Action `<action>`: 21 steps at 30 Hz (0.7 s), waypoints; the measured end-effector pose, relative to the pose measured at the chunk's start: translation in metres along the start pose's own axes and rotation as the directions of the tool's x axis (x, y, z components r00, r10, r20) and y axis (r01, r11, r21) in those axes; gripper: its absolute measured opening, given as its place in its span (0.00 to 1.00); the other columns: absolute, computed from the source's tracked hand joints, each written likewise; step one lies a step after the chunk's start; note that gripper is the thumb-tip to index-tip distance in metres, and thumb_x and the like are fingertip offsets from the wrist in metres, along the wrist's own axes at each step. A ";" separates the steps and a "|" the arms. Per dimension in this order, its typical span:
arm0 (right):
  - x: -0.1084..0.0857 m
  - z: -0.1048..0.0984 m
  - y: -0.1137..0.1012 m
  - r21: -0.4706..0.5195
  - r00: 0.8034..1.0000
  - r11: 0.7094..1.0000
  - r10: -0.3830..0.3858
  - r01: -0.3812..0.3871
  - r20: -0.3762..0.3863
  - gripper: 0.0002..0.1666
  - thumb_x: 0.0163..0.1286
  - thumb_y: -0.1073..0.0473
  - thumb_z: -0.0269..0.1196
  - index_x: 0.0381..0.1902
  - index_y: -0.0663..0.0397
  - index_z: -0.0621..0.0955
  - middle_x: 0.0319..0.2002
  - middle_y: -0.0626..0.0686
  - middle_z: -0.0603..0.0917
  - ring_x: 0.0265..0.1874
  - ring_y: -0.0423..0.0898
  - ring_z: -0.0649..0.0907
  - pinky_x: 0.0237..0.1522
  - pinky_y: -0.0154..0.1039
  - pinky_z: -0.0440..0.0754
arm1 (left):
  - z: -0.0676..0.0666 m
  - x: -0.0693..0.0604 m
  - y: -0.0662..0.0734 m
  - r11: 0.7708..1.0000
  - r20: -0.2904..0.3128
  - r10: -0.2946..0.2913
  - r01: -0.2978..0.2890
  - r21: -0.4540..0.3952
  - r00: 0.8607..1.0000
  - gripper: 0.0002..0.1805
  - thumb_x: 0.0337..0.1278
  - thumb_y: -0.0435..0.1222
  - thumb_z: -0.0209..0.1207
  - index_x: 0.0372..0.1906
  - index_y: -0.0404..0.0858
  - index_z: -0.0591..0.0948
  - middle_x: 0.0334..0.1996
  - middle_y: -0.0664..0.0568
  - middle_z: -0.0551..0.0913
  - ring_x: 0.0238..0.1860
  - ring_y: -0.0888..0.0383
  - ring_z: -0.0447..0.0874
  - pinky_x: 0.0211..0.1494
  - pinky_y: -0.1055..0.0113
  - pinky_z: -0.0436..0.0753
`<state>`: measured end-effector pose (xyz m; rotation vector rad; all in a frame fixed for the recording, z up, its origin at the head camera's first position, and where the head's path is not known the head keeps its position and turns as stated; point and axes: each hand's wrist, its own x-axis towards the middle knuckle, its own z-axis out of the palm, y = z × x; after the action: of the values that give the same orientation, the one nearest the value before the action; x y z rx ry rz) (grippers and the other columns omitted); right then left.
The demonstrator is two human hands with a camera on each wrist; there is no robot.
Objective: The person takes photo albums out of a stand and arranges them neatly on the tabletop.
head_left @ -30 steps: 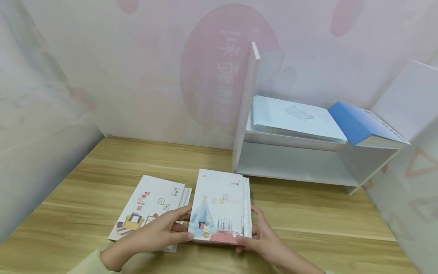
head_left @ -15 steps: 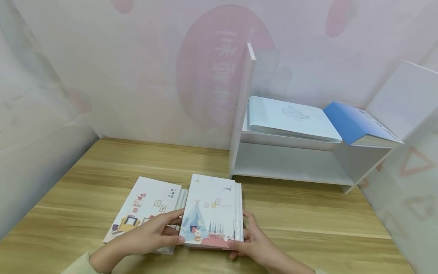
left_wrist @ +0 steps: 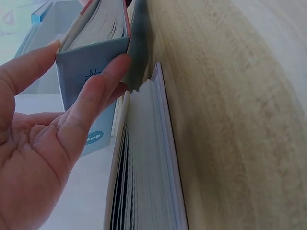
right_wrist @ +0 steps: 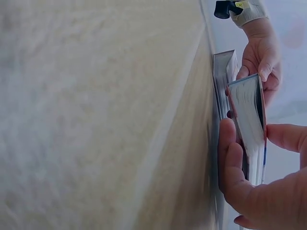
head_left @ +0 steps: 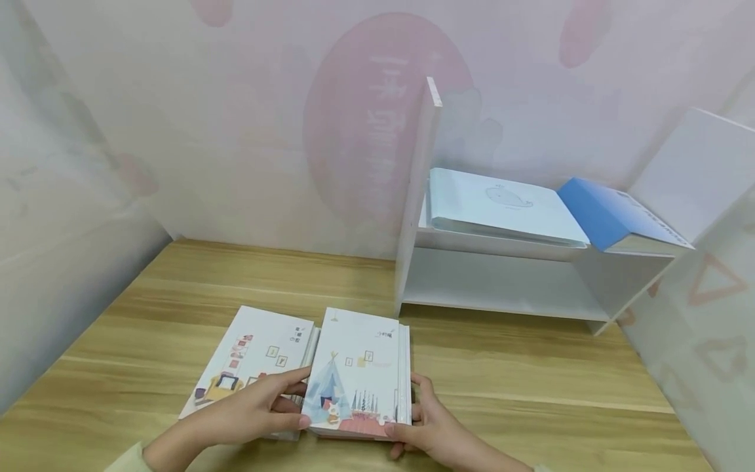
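Note:
Both of my hands hold a white hardcover book point(head_left: 354, 367) with a blue tent and a pink floor drawn on its cover. My left hand point(head_left: 250, 410) has its thumb at the cover's lower left corner and its fingers along the side. In the left wrist view they lie against the book's blue-grey spine point(left_wrist: 79, 72). My right hand point(head_left: 436, 426) pinches the lower right corner, thumb on the cover and fingers beneath, by the page edges point(right_wrist: 249, 110). A second white book point(head_left: 262, 347), with a yellow armchair on it, lies to the left, partly behind my left hand.
A white shelf point(head_left: 507, 282) stands at the back right of the wooden table point(head_left: 531, 373). On its upper board lie a pale book with a whale point(head_left: 507, 200) and a blue book point(head_left: 625, 219). A tall upright panel point(head_left: 417, 196) forms its left side.
Both hands have brought the tent book a little left and toward me, closer beside the armchair book. The view has shifted slightly. The books on the shelf have not moved.

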<state>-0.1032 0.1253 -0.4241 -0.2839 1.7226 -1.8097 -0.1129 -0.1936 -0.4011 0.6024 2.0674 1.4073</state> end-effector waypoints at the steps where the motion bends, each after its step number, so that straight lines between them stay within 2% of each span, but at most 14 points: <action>1: 0.000 0.000 0.000 0.001 1.000 1.000 0.003 -0.003 0.001 0.54 0.69 0.66 0.63 0.74 0.64 0.36 0.42 0.60 0.86 0.25 0.45 0.85 0.35 0.36 0.85 | 0.000 0.000 -0.001 1.000 0.004 0.001 -0.001 -0.007 1.000 0.45 0.69 0.41 0.59 0.74 0.18 0.49 0.67 0.18 0.63 0.59 0.40 0.81 0.53 0.66 0.84; 7: 0.002 0.002 0.002 0.004 1.000 1.000 0.015 -0.015 0.007 0.53 0.70 0.66 0.63 0.73 0.65 0.37 0.41 0.60 0.87 0.23 0.44 0.84 0.33 0.35 0.85 | -0.002 -0.004 -0.005 1.000 0.028 0.008 -0.008 -0.026 1.000 0.45 0.70 0.40 0.58 0.74 0.19 0.46 0.67 0.15 0.59 0.61 0.39 0.79 0.53 0.69 0.83; 15: 0.002 0.004 0.004 0.021 0.999 0.999 0.037 -0.037 0.033 0.51 0.69 0.64 0.65 0.72 0.62 0.41 0.39 0.58 0.87 0.22 0.43 0.83 0.31 0.33 0.83 | -0.003 -0.006 -0.011 0.999 0.060 0.027 -0.024 -0.044 0.998 0.45 0.71 0.38 0.58 0.73 0.15 0.44 0.67 0.15 0.58 0.59 0.54 0.83 0.54 0.72 0.81; 21: 0.003 0.003 0.004 -0.001 0.998 0.999 0.048 -0.048 0.038 0.53 0.69 0.62 0.65 0.73 0.61 0.40 0.40 0.59 0.87 0.22 0.42 0.83 0.31 0.33 0.82 | -0.005 -0.006 -0.013 0.993 0.100 0.050 -0.039 -0.108 0.994 0.46 0.71 0.36 0.57 0.72 0.14 0.42 0.66 0.17 0.63 0.54 0.65 0.83 0.53 0.74 0.81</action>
<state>-0.1025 0.1215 -0.4283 -0.2724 1.6891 -1.7592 -0.1125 -0.2054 -0.4108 0.6656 1.8971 1.4702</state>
